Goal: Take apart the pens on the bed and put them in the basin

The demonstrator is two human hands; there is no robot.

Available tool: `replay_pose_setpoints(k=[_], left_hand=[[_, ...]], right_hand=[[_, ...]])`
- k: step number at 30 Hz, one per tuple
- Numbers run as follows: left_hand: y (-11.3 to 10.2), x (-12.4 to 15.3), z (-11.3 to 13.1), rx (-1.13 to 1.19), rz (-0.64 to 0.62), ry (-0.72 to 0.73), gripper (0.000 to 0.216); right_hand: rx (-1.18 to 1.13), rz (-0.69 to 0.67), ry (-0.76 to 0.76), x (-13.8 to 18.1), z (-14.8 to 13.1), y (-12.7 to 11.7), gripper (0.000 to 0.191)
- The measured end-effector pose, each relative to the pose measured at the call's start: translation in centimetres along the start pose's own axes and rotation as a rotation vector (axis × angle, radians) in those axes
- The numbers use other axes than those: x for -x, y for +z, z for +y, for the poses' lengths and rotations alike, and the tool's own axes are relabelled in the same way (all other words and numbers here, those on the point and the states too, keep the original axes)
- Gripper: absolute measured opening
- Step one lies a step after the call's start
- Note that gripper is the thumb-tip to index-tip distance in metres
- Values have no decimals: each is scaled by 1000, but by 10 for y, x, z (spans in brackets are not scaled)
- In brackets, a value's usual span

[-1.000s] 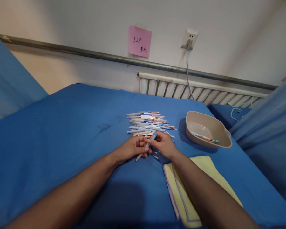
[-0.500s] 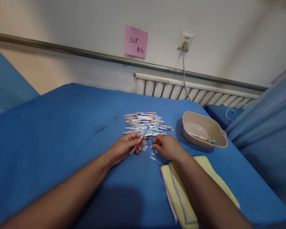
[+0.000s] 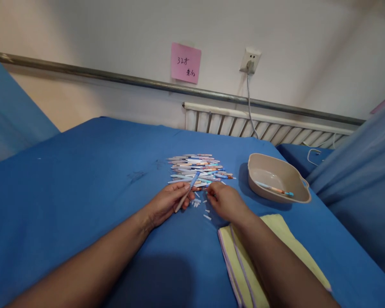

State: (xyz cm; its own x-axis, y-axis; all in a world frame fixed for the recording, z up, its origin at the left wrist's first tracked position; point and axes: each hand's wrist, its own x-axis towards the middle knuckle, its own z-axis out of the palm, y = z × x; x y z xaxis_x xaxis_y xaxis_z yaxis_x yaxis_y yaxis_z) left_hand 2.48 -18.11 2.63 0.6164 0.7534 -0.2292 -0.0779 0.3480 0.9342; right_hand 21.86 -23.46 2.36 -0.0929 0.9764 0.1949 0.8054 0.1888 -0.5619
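Observation:
My left hand (image 3: 167, 204) rests on the blue cloth and grips a slim pen (image 3: 188, 192) that slants up to the right, its blue end near the pile. My right hand (image 3: 223, 201) lies beside it with fingers curled down onto small white bits (image 3: 207, 217) scattered on the cloth; what it pinches is too small to name. Just beyond both hands lies a pile of several pastel pens (image 3: 197, 167).
A beige tray (image 3: 295, 196) holding one pen (image 3: 274, 188) sits to the right. A folded yellow cloth (image 3: 276, 248) lies under my right forearm. The blue-covered table (image 3: 83, 179) ends at a wall with a radiator (image 3: 263, 128), a socket and a pink note (image 3: 185, 63).
My hands have parted: the pen held between both one second ago is in my left hand alone. My right hand dropped to the small white pieces on the cloth.

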Motion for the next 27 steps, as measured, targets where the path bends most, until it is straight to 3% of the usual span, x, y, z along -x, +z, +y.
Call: replay_pose_setpoints(k=[5, 8, 15, 27], left_hand=[[2, 2, -2, -147, -76, 36, 32], [3, 3, -3, -218, -111, 37, 33], [4, 2, -1, -294, -137, 26, 34], [4, 2, -2, -288, -119, 23, 32]], right_hand=[[-997, 245, 193, -13, 6, 1, 26], [-1246, 304, 161, -14, 1, -3, 30], [-1303, 298, 156, -12, -6, -3, 29], [-1193, 320, 97, -14, -6, -1, 26]])
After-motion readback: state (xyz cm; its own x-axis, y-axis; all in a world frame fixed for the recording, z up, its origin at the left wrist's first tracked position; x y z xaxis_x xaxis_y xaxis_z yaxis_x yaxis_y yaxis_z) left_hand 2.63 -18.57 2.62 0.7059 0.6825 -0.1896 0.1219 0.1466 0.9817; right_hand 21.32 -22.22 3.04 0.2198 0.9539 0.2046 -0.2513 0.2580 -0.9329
